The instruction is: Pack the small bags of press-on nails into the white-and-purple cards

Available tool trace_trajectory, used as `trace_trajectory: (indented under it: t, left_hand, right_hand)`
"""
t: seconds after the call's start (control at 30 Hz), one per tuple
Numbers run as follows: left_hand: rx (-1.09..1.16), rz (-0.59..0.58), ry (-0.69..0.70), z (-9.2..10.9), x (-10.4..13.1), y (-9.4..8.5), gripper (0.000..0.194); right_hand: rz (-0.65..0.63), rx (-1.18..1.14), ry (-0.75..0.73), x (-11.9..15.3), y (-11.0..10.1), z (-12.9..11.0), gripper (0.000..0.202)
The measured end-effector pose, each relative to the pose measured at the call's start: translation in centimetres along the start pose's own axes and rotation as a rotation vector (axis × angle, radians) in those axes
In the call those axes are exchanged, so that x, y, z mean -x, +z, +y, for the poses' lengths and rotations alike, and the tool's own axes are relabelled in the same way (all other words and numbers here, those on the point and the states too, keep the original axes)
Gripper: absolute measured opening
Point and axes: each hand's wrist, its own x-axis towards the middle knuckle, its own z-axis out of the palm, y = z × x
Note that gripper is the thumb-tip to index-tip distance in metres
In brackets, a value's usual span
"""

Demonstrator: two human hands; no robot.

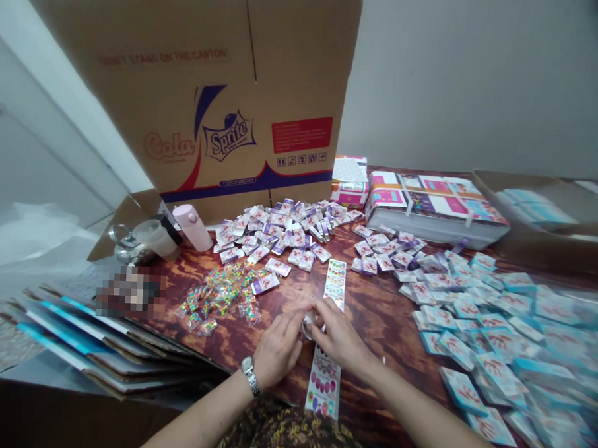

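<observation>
My left hand (278, 348), with a silver watch on its wrist, and my right hand (342, 335) meet near the table's front edge. Both are closed, fingertips together around a small shiny thing (307, 325), mostly hidden by the fingers; its kind I cannot make out. Beneath the hands a long strip of colourful printed stickers (324, 383) runs away from me. To the left lies a heap of clear packets with multicoloured candies (221, 290). Small purple-and-white boxes (284, 226) are piled behind, one lone purple box (265, 283) lying beside the packets.
Light-blue small boxes (495, 365) spread across the right side. A large carton (263, 130) stands at the back, with a wrapped bundle (436, 207) to its right. A pink bottle (192, 227) and a metal cup (130, 243) stand left. Flattened cardboard (100, 347) juts out front left.
</observation>
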Motion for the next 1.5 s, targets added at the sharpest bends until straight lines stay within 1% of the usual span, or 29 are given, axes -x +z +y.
trace_trajectory:
  t: [0.07,0.13,0.2,0.27,0.37,0.47,0.57,0.67,0.73,0.8,0.87,1.0,1.13,1.2,1.27,1.37,1.43,1.5]
  left_hand:
    - [0.007,-0.001,0.027,0.1,0.0,-0.1,0.058]
    - [0.02,-0.002,0.037,0.3,0.0,-0.1,0.057]
    - [0.045,-0.001,0.027,0.4,0.0,0.0,0.052]
    - [0.076,0.003,0.012,0.5,-0.1,0.1,0.047]
    - [0.125,0.01,-0.027,0.7,-0.5,-0.1,0.042]
    - [0.171,0.023,-0.084,0.7,-0.9,-0.5,0.041]
    - [0.215,0.037,-0.119,0.8,-1.0,-0.5,0.04]
    - [0.255,0.071,-0.121,1.2,-1.0,-0.2,0.04]
    - [0.259,0.097,-0.121,1.3,-1.0,0.1,0.04]
    - [0.237,0.109,-0.113,1.3,-1.0,0.2,0.042]
    - [0.196,0.099,-0.102,1.2,-0.9,0.2,0.045]
    - [0.106,0.071,-0.1,0.9,-0.8,0.0,0.047]
    - [0.073,0.076,-0.104,0.8,-0.6,0.3,0.05]
    - [0.063,0.096,-0.106,0.8,-0.4,0.6,0.052]
    - [0.052,0.114,-0.116,0.7,-0.2,0.9,0.055]
    - [0.028,0.116,-0.146,0.6,-0.1,1.1,0.057]
    - [0.009,0.108,-0.147,0.6,-0.2,1.1,0.059]
    - [-0.016,0.107,-0.139,0.7,-0.3,1.0,0.061]
  right_hand:
    - [0.003,-0.015,0.019,-0.1,-0.1,0.4,0.03]
    - [-0.038,-0.093,0.037,-0.2,0.1,0.8,0.03]
    - [-0.085,-0.17,0.063,-0.3,0.4,1.1,0.027]
    - [-0.089,-0.196,0.091,-0.4,0.6,1.2,0.023]
    - [-0.055,-0.208,0.081,-0.2,0.2,0.9,0.021]
    - [-0.038,-0.263,0.022,0.3,-0.7,0.4,0.022]
    - [0.008,-0.198,-0.023,0.9,-1.2,0.0,0.019]
    - [0.067,-0.065,-0.014,1.1,-0.7,-0.2,0.018]
    - [0.127,-0.019,0.01,1.1,-0.1,-0.4,0.023]
    - [0.18,-0.019,0.038,1.1,0.4,-0.5,0.031]
    - [0.205,-0.063,0.066,1.2,0.6,-0.8,0.032]
    - [0.184,-0.222,0.119,1.3,0.9,-1.2,0.022]
    - [0.191,-0.427,0.185,1.0,1.7,-0.7,0.02]
    - [0.203,-0.476,0.204,0.7,2.2,-0.3,0.019]
    - [0.216,-0.464,0.22,0.5,2.5,-0.2,0.018]
    - [0.233,-0.368,0.205,0.6,2.4,-0.6,0.015]
    - [0.249,-0.265,0.145,0.8,2.2,-1.2,0.016]
    - [0.266,-0.172,0.058,1.1,2.1,-1.9,0.021]
